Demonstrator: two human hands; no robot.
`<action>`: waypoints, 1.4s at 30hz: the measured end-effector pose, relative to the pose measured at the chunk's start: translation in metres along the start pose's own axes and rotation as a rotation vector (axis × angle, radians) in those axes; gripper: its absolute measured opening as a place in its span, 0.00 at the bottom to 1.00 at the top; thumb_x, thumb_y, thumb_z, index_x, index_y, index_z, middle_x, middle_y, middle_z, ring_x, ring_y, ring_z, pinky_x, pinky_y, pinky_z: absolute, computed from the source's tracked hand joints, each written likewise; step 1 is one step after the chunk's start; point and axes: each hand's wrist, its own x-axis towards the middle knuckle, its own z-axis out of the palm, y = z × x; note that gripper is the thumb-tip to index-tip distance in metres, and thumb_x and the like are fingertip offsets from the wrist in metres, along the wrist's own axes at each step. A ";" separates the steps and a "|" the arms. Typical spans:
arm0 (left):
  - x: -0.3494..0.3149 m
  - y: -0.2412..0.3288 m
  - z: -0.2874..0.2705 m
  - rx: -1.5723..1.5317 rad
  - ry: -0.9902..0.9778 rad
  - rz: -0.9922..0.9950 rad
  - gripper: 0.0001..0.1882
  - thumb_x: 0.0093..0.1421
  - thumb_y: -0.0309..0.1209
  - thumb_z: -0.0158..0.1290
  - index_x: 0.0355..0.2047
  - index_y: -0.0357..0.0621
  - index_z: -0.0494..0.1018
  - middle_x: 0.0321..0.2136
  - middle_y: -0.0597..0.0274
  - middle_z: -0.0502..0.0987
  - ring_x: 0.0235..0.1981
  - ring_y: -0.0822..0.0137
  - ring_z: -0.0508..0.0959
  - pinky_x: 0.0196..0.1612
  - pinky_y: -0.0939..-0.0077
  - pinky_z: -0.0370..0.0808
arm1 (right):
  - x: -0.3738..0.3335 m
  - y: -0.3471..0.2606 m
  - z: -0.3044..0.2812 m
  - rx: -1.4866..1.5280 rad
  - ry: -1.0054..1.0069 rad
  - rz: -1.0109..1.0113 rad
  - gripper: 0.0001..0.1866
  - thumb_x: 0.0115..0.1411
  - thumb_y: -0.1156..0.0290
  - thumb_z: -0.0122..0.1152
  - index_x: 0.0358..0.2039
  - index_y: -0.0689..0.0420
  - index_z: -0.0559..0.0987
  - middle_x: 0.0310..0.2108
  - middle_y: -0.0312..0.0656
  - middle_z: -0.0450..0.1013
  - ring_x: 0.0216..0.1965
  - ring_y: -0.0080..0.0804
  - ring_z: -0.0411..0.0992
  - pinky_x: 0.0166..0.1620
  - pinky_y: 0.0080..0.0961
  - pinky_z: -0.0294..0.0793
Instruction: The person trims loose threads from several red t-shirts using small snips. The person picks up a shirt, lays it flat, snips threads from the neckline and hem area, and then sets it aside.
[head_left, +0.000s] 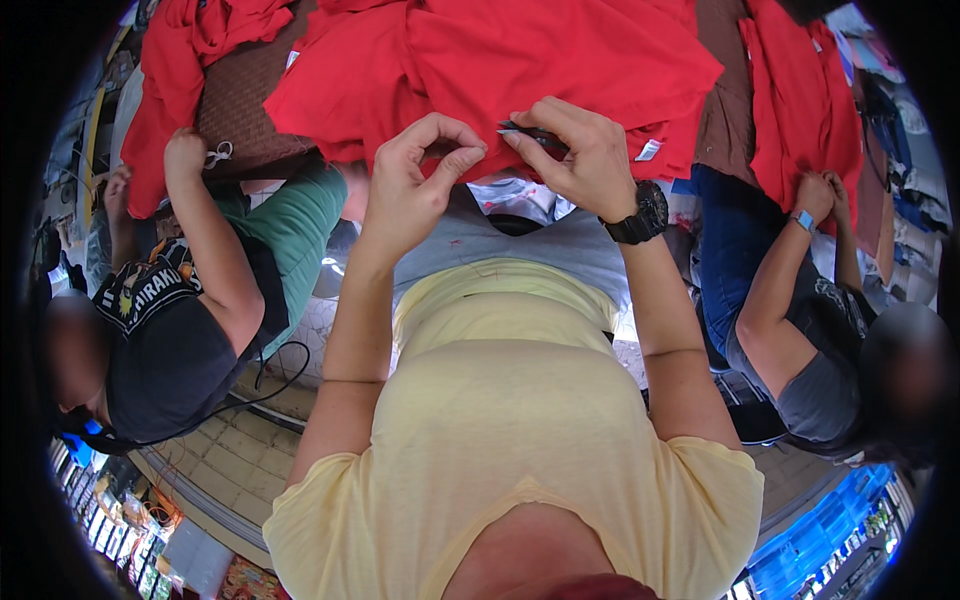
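My left hand point(415, 185) is raised in front of the red cloth point(540, 60), with thumb and forefinger pressed together. Whatever is in that pinch is too small to make out. Close by on the right, my right hand point(585, 150) grips small dark thread snips point(540, 137), their pale tips pointing left toward the left fingertips. A black watch circles my right wrist. The red cloth, which looks like a garment, lies spread over the table, its near edge hanging behind my hands. A white label point(648, 150) shows on it beside the right hand.
The brown table surface point(240, 105) shows either side of the cloth. At left, a person in a black shirt handles red cloth point(160, 100); at right, another person holds a red piece point(800, 100). A black cable point(285, 375) loops near the left person.
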 end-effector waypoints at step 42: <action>0.019 -0.034 0.011 0.116 0.227 -0.002 0.05 0.64 0.23 0.57 0.37 0.33 0.76 0.39 0.58 0.82 0.40 0.74 0.78 0.47 0.81 0.73 | 0.005 0.003 0.003 -0.002 0.033 -0.008 0.12 0.58 0.62 0.69 0.35 0.54 0.79 0.30 0.37 0.77 0.29 0.33 0.79 0.28 0.27 0.75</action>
